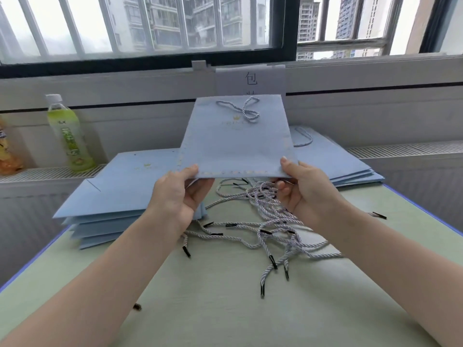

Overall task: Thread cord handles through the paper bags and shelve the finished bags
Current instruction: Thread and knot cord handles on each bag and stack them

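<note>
A flat light-blue paper bag [238, 144] is held up above the table, its near edge toward me. A twisted cord handle [244, 110] lies looped on its far end. My left hand [179, 194] pinches the bag's near left corner, thumb on top. My right hand [304, 190] pinches the near right corner the same way. Under the bag a pile of loose white-and-blue cords with black tips [270, 221] sprawls over the table. A stack of flat blue bags [120, 196] lies at the left. Another stack, with a cord showing [338, 159], lies at the right.
The pale green table [225, 309] has a blue edge. A green drink bottle [69, 136] and an orange one [7, 151] stand on the sill at the left. A paper sign [251, 80] hangs below the barred window. One stray cord tip [378, 215] lies at the right edge.
</note>
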`<state>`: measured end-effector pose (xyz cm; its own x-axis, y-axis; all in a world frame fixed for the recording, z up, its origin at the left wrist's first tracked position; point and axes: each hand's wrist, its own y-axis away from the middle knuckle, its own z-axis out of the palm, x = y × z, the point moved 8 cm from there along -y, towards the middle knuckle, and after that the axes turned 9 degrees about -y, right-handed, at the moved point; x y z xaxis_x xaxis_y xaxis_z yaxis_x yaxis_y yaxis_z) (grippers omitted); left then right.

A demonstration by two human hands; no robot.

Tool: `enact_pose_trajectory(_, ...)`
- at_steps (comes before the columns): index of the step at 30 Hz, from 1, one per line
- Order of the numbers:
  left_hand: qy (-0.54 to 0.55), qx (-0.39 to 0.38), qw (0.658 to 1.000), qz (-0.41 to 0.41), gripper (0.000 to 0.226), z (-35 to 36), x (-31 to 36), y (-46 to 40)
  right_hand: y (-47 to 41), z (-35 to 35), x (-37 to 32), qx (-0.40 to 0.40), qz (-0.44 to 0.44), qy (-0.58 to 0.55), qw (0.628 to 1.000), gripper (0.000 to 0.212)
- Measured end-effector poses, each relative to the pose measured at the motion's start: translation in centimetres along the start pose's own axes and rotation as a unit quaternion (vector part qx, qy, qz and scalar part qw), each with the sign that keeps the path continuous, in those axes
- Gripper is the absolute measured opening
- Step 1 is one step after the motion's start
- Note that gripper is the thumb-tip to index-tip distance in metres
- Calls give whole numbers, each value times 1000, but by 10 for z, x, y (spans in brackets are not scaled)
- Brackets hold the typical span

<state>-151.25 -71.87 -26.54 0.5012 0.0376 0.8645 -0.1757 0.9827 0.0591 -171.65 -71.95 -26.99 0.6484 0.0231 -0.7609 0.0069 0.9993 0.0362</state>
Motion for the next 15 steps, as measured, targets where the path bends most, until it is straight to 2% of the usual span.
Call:
enact_pose_trajectory(3,19,-35,998,-52,10,9,-12,3,4,8,0,-29,7,-74,997,14)
enact_pose_trajectory(5,13,-71,994,-80,12,20,-19,11,10,19,8,-82,28,-61,994,14)
enact_pose_trajectory(8,-143,-142,975,-88,14,35,-24,24,11,16,23,-73,56,-43,995,12)
enact_pose_trajectory(10,-285,-118,950,-47,11,33,-20,26,7,5,21,-25,53,-53,997,13)
enact_pose_trajectory(11,-363,-75,929,3,16,28,-11,23,5,-1,16,4,39,-54,998,14)
enact_pose_trajectory(13,-514,17,845,149,21,23,16,19,1,-14,4,53,10,-48,997,16)
enact_pose_trajectory(15,-568,72,778,259,32,23,39,24,-1,-19,-2,61,-10,-43,997,16)
